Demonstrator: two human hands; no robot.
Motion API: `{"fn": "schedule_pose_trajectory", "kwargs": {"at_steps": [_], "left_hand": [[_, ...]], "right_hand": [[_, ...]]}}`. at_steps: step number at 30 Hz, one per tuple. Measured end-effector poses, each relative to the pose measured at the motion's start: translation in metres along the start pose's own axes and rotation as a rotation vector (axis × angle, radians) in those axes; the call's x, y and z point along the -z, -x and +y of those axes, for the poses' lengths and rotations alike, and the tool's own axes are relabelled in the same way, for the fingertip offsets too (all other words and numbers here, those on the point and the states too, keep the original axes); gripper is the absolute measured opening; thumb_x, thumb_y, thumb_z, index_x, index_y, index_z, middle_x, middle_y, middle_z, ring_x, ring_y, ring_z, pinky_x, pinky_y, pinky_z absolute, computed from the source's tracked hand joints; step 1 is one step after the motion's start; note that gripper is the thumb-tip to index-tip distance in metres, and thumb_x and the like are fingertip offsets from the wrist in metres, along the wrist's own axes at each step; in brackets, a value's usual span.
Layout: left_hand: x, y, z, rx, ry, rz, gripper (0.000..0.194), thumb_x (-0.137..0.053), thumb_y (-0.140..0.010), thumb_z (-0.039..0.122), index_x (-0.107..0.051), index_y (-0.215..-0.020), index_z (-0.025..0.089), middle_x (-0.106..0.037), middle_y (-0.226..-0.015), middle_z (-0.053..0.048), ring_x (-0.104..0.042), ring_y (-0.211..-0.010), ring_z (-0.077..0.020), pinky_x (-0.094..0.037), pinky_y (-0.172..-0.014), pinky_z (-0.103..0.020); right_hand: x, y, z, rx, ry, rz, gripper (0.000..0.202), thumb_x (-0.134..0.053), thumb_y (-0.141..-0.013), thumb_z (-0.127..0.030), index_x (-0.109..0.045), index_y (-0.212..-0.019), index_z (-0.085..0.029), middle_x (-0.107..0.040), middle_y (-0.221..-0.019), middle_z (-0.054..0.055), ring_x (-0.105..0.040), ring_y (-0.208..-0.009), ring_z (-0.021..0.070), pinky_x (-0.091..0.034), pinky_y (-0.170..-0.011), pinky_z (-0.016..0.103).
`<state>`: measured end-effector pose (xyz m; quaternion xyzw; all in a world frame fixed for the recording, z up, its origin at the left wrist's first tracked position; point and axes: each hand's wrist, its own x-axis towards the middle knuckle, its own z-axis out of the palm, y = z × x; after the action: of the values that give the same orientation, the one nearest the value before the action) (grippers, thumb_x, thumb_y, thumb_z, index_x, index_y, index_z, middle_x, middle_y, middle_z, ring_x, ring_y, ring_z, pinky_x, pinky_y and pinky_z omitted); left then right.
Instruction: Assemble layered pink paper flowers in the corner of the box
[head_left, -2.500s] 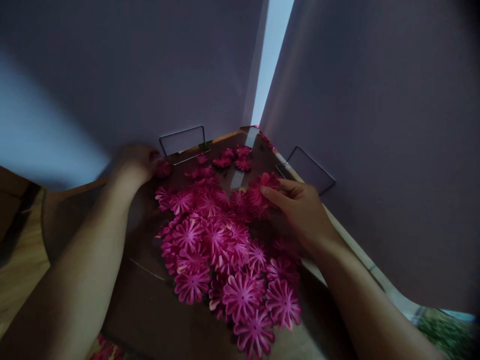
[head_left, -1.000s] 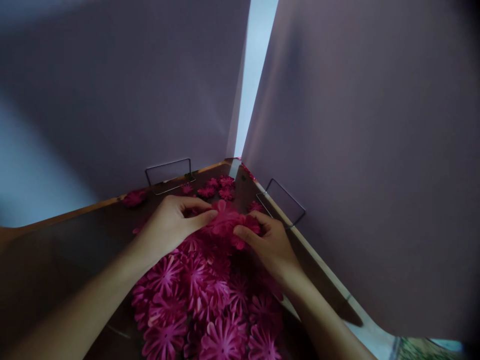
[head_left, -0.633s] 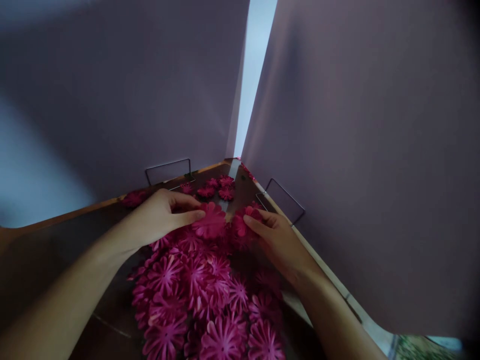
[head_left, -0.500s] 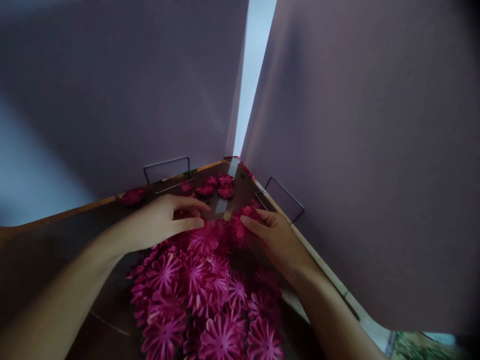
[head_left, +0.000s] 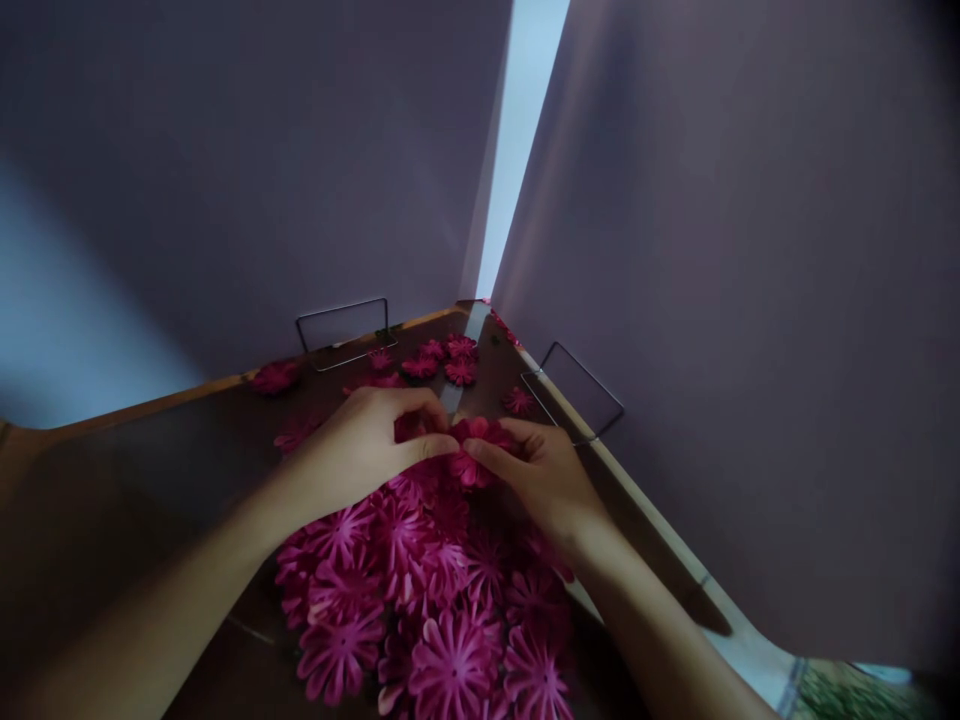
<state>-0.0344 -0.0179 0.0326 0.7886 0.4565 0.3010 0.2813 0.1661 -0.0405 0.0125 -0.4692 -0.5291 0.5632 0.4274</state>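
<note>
Head camera, sole view: a pink artificial flower (head_left: 478,468), round and many-petalled with no evident long axis, sits between the two hands, above the far part of a heap of like flowers (head_left: 455,660). The right hand (head_left: 551,490) is the nearer, pinching the flower's right side between thumb and fingers, so that the bloom projects leftward from the grip. The left hand (head_left: 382,440) reaches in from the other side, its thumb tip at the flower's left edge; contact appears likely, but whether these fingers grip anything cannot be told. Pose: both forearms slant inward and away from the wearer, the left wrist arched with the index finger curled over the thumb, the right thumb laid across the petals. Beyond the hands, a small cluster of pink flowers (head_left: 460,371) rests on the dark tabletop (head_left: 165,470).
</note>
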Motion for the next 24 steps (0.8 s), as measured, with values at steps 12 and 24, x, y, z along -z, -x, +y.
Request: {"fn": "schedule_pose_trajectory", "kwargs": {"at_steps": [12,24], "left_hand": [[0.0003,-0.0016,-0.0003,0.058,0.145,-0.003,0.017,-0.074,-0.078,0.039,-0.073,-0.085,0.023,-0.075,-0.082,0.001,-0.069,-0.078,-0.0171,-0.05,-0.072,-0.024],[-0.0043,-0.0041,-0.0027,0.07,0.118,0.039,0.018,-0.074,-0.076,0.04,-0.076,-0.084,0.024,-0.076,-0.081,0.0,-0.069,-0.076,-0.0178,-0.05,-0.069,-0.024]], "right_hand": [[-0.0001,0.0011,0.0023,0.058,0.086,0.036,0.027,-0.078,-0.073,-0.041,-0.068,-0.072,-0.017,-0.06,-0.064,-0.002,-0.049,-0.058,0.011,-0.034,-0.054,0.023],[-0.0007,0.0019,0.0038,0.121,0.172,0.059,0.032,-0.077,-0.073,-0.046,-0.064,-0.068,-0.017,-0.056,-0.062,-0.001,-0.048,-0.059,0.0118,-0.034,-0.054,0.024]]}}
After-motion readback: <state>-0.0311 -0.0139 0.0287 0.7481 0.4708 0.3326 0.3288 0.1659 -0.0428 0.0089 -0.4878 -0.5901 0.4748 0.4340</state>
